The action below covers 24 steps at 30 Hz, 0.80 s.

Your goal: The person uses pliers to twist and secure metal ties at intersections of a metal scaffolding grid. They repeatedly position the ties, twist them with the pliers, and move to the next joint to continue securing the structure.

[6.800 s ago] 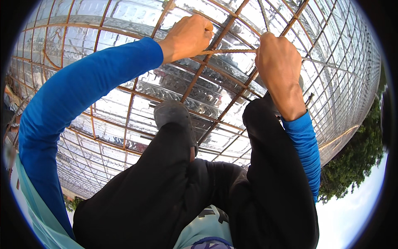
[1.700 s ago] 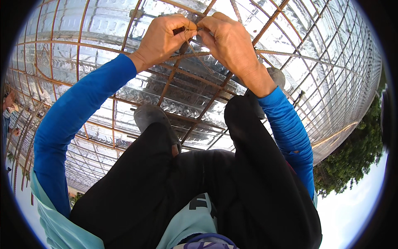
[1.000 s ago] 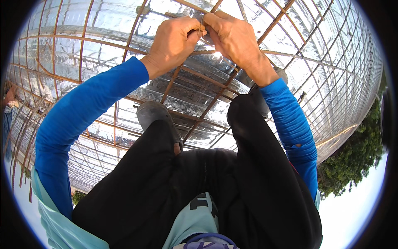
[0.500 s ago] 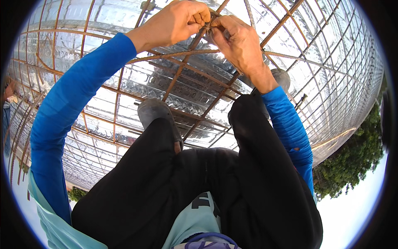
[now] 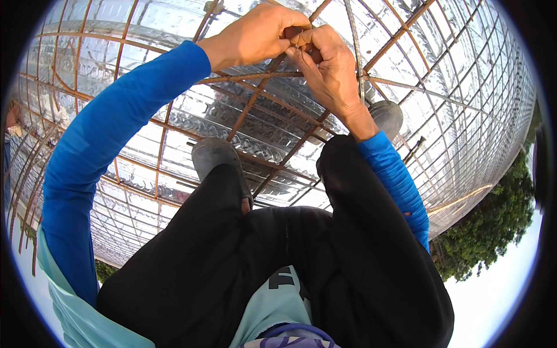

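Both hands come together at the top of the view, above a crossing of rusty rebar [image 5: 246, 109]. My left hand [image 5: 255, 36] is closed, its thumb and fingers pinched by my right fingertips. My right hand [image 5: 333, 68] also pinches, thumb against curled forefinger. Between the fingertips a short bit of thin, rusty tie wire [image 5: 299, 40] shows; most of it is hidden by the fingers. A steel bar passes just beneath the hands.
The rebar mesh spreads over shiny, ribbed metal sheeting [image 5: 174, 136]. My grey shoes [image 5: 216, 156] rest on the mesh on either side. Loose bar ends stick out at the far left. A tree [image 5: 484, 232] stands beyond the right edge.
Both hands have shifted slightly, the left one to the right, and their fingertips are now closer together. The wire strands that showed between them are now mostly covered.
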Each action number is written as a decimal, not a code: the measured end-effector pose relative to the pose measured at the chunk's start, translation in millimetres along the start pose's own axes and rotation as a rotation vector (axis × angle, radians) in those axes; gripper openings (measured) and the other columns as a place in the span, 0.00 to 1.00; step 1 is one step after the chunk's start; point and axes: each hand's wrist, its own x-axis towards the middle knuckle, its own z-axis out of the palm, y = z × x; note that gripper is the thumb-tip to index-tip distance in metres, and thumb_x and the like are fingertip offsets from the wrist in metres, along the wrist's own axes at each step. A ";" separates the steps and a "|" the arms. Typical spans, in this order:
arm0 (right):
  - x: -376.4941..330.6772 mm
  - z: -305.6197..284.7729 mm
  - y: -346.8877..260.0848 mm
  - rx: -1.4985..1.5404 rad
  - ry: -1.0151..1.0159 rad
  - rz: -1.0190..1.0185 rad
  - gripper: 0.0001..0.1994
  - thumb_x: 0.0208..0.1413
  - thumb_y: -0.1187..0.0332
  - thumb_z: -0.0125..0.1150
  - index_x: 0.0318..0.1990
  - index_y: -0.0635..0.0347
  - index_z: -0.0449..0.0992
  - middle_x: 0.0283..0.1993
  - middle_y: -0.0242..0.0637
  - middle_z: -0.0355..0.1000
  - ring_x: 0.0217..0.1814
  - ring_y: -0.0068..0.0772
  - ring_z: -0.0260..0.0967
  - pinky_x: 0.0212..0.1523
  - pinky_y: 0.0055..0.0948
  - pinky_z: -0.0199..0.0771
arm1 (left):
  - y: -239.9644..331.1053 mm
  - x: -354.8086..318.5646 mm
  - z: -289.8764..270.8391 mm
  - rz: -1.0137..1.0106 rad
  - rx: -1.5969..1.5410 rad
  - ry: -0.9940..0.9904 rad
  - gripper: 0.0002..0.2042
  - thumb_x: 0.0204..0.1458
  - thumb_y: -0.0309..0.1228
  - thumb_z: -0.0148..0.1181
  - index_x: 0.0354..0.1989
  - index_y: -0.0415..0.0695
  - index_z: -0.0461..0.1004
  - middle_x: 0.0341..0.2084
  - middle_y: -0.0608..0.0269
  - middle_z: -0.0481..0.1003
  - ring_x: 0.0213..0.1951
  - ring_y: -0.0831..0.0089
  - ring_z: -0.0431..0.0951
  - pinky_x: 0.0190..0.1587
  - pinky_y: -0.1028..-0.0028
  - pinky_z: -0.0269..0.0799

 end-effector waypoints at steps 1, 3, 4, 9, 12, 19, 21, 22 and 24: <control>-0.4 -1.9 -0.4 0.063 -0.009 0.050 0.11 0.56 0.68 0.76 0.41 0.57 0.79 0.39 0.39 0.74 0.37 0.41 0.76 0.38 0.39 0.78 | -0.8 -0.2 -1.3 0.008 0.042 -0.022 0.08 0.57 0.23 0.67 0.44 0.38 0.80 0.32 0.55 0.81 0.34 0.67 0.81 0.40 0.66 0.77; -2.1 -7.2 3.7 0.139 -0.010 0.116 0.10 0.58 0.67 0.75 0.41 0.57 0.79 0.38 0.37 0.73 0.38 0.35 0.75 0.40 0.35 0.77 | -0.4 4.6 -5.3 0.033 0.122 -0.071 0.07 0.57 0.24 0.67 0.43 0.39 0.80 0.32 0.55 0.81 0.33 0.66 0.81 0.38 0.66 0.76; -3.0 -8.2 5.6 0.177 -0.010 0.149 0.09 0.59 0.66 0.74 0.40 0.57 0.79 0.37 0.36 0.73 0.39 0.33 0.74 0.41 0.34 0.76 | 0.2 6.2 -6.4 0.009 0.138 -0.089 0.05 0.57 0.24 0.67 0.41 0.39 0.80 0.31 0.55 0.79 0.32 0.65 0.80 0.37 0.65 0.75; -6.7 -8.0 7.6 0.343 0.021 0.318 0.09 0.63 0.65 0.71 0.42 0.60 0.80 0.37 0.33 0.76 0.40 0.26 0.73 0.40 0.29 0.75 | 3.5 3.9 -7.3 0.095 0.236 -0.049 0.04 0.59 0.24 0.65 0.35 0.39 0.76 0.25 0.56 0.73 0.27 0.63 0.73 0.32 0.64 0.68; -6.2 -14.6 4.8 0.426 0.025 0.454 0.10 0.66 0.64 0.68 0.46 0.61 0.80 0.38 0.34 0.79 0.37 0.23 0.76 0.36 0.25 0.79 | 0.5 -10.4 -5.1 0.065 0.174 0.000 0.04 0.60 0.24 0.63 0.35 0.39 0.74 0.24 0.57 0.70 0.26 0.63 0.71 0.31 0.64 0.66; 2.3 -14.3 0.0 0.439 0.154 0.490 0.11 0.66 0.66 0.67 0.44 0.67 0.79 0.34 0.42 0.83 0.36 0.26 0.82 0.38 0.25 0.83 | -6.4 -32.1 -0.6 0.108 0.225 0.124 0.01 0.61 0.23 0.59 0.36 0.40 0.74 0.25 0.57 0.71 0.26 0.63 0.72 0.31 0.65 0.66; 2.3 -13.4 2.0 0.449 0.178 0.469 0.11 0.66 0.66 0.68 0.44 0.68 0.78 0.34 0.43 0.83 0.37 0.26 0.83 0.39 0.25 0.84 | -6.4 -29.5 1.8 0.062 0.210 0.114 0.01 0.61 0.23 0.60 0.37 0.41 0.75 0.24 0.56 0.73 0.25 0.62 0.73 0.31 0.64 0.67; -0.4 -13.6 3.1 0.458 0.184 0.458 0.11 0.66 0.67 0.68 0.44 0.68 0.78 0.34 0.43 0.83 0.37 0.26 0.82 0.39 0.25 0.84 | -6.4 -28.3 2.9 0.039 0.203 0.109 0.01 0.61 0.24 0.60 0.37 0.41 0.75 0.24 0.56 0.73 0.25 0.62 0.73 0.31 0.64 0.68; -3.1 -13.6 1.2 0.502 0.206 0.448 0.10 0.65 0.68 0.69 0.43 0.67 0.79 0.35 0.43 0.84 0.37 0.26 0.82 0.38 0.27 0.83 | -6.5 -28.1 4.1 0.057 0.197 0.109 0.02 0.62 0.25 0.60 0.37 0.41 0.76 0.24 0.55 0.74 0.25 0.60 0.74 0.31 0.63 0.69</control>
